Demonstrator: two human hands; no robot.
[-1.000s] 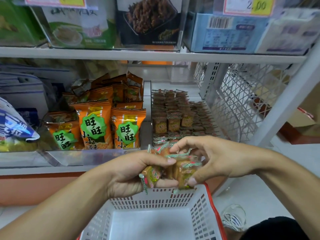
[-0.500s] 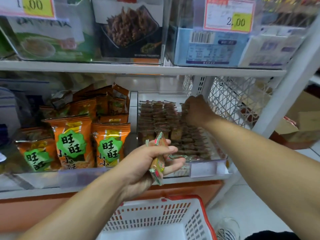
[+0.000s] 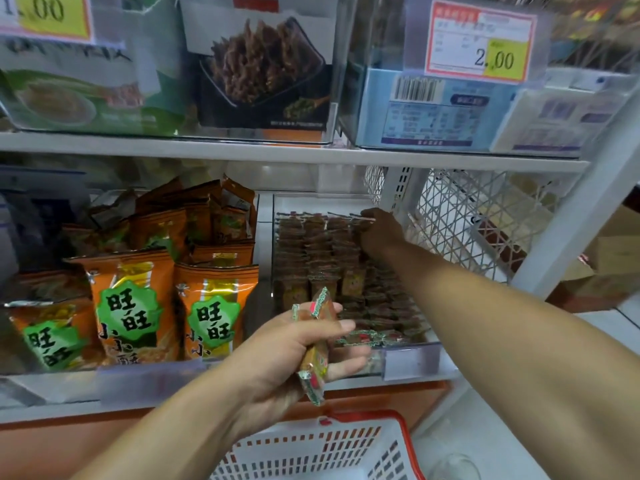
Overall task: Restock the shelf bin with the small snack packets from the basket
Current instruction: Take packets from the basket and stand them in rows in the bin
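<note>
Holding spare snack packets [image 3: 317, 344] pinched in our left hand [image 3: 294, 355], we judge them light, crinkly, best gripped mid-body; our right hand [image 3: 379, 230], grip unclear, reaches the bin [image 3: 408, 358] back row.

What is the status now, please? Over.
Left hand holds spare snack packets above basket. Right hand deep at back of shelf bin, grip unclear. Nothing blocking.

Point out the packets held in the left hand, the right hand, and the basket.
snack packets [image 3: 317, 351], head view: on the wrapper between the fingers.
right hand [image 3: 381, 230], head view: back of the hand, at the bin's rear.
basket [image 3: 367, 415], head view: red rim.
</note>
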